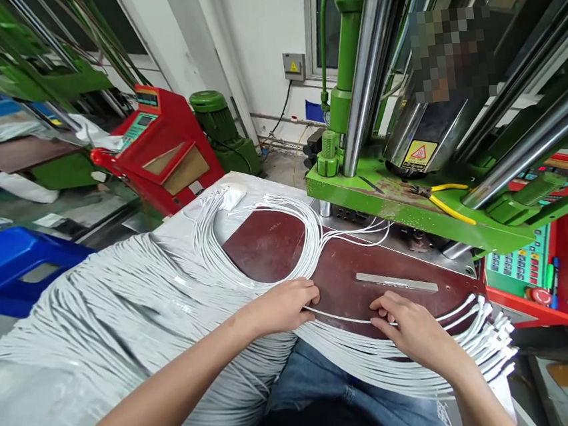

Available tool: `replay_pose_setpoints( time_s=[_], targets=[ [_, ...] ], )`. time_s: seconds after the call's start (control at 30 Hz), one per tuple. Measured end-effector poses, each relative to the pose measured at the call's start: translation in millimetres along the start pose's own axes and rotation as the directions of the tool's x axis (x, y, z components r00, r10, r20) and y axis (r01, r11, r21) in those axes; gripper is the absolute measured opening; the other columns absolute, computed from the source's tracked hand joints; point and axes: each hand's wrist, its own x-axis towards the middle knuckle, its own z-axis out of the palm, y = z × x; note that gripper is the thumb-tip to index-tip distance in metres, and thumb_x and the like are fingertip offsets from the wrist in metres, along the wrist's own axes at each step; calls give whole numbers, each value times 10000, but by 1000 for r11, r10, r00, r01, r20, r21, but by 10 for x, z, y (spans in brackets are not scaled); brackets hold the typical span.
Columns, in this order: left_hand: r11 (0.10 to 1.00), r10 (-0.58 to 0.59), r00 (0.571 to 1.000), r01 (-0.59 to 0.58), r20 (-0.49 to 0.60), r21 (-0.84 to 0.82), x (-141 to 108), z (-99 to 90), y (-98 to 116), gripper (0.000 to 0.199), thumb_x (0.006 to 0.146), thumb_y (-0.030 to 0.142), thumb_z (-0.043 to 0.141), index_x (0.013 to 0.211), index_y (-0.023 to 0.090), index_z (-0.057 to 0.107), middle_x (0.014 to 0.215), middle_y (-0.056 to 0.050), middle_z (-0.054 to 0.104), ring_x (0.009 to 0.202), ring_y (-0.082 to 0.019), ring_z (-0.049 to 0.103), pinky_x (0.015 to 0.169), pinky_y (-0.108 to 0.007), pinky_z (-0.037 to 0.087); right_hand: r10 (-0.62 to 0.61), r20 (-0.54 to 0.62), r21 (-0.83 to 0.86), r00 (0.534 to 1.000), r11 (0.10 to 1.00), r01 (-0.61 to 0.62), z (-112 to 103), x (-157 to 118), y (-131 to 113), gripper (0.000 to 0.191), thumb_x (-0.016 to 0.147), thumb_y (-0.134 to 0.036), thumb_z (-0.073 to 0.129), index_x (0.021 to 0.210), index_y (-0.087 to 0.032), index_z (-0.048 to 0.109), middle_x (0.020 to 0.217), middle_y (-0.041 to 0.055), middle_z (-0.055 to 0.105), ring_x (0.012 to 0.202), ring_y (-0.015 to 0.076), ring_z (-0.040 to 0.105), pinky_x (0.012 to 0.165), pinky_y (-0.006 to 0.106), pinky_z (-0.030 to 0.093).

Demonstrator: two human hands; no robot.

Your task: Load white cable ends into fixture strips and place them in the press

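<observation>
My left hand is over the near edge of the dark red board, thumb and fingers closed around one thin white cable. The cable runs right, to my right hand. The right hand's fingers are half curled, with a gap between thumb and fingertips; the cable passes close by the thumb. Below both hands, several white cables lie side by side, their white connectors bunched at the right. A coiled bundle of white cables rests beyond my left hand. A narrow metal strip lies on the board.
A large heap of white cables covers the left side. The green press stands at the back right, with yellow-handled pliers on its plate. A control panel is at right, a blue stool at left.
</observation>
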Motion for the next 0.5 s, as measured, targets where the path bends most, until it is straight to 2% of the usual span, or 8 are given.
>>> replay_pose_setpoints(
  time_s=[0.23,0.5],
  targets=[
    [999,-4,1000,5,-20,52,-17,16,-3,29,812,201,596,827,198,571,851,-22,606,854,-195,574,721,-280,403,34,29,29,999,999,-34,25,39,-62,117,906,-258,494,981,-221,576,962,30,601,787,177,608,675,293,428],
    [980,54,999,-52,-6,191,-49,24,41,62,827,244,597,850,198,562,875,-26,596,872,-202,562,739,-299,408,34,21,31,999,999,-34,21,51,-82,112,913,-267,476,950,-219,570,942,32,605,778,176,613,660,293,421]
  ],
)
